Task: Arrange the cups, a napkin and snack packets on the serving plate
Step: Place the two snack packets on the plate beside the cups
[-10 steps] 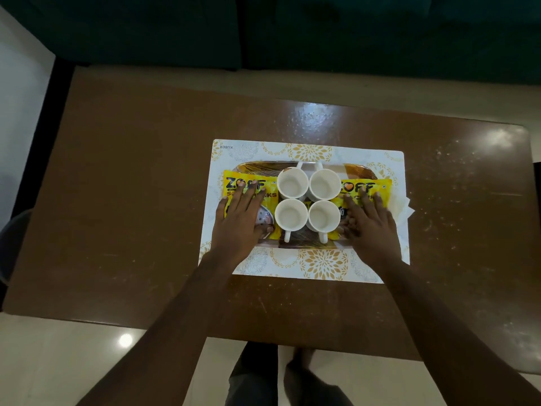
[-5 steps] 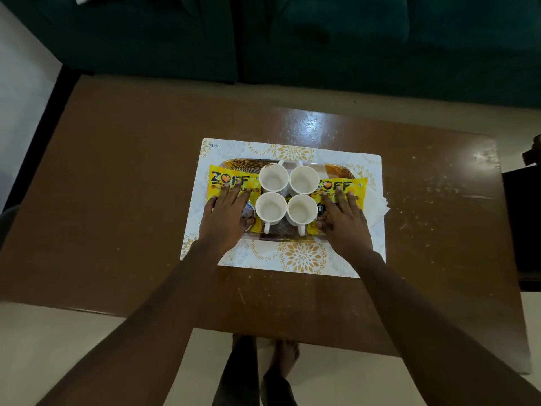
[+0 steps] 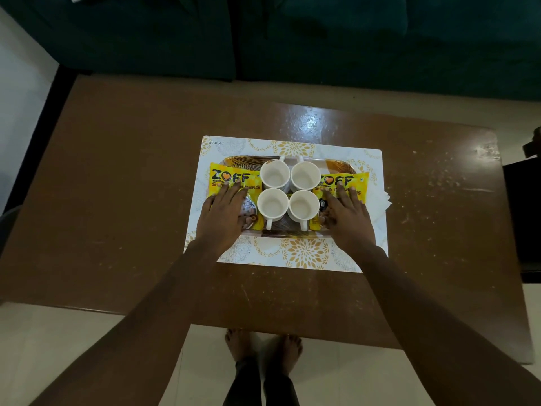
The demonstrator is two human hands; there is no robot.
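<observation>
Several white cups [image 3: 274, 173] stand close together in the middle of the brown patterned serving plate [image 3: 336, 163]. One yellow snack packet [image 3: 231, 177] lies at the plate's left end and another yellow snack packet [image 3: 345, 180] at its right end. My left hand [image 3: 224, 216] rests flat on the left packet, fingers spread. Flat on the right packet lies my right hand [image 3: 348, 219]. A white napkin [image 3: 382, 200] sticks out from under the right packet, past the plate's right edge.
The plate sits on a white and gold placemat [image 3: 292, 253] on a brown table [image 3: 131, 186]. A dark green sofa [image 3: 292, 39] runs along the far side. A dark object [image 3: 524, 215] stands at the table's right edge. My bare feet [image 3: 263, 347] are at the near edge.
Both hands stay flat on the two packets. Only the camera view has shifted, so the plate appears a little further left and lower in the frame.
</observation>
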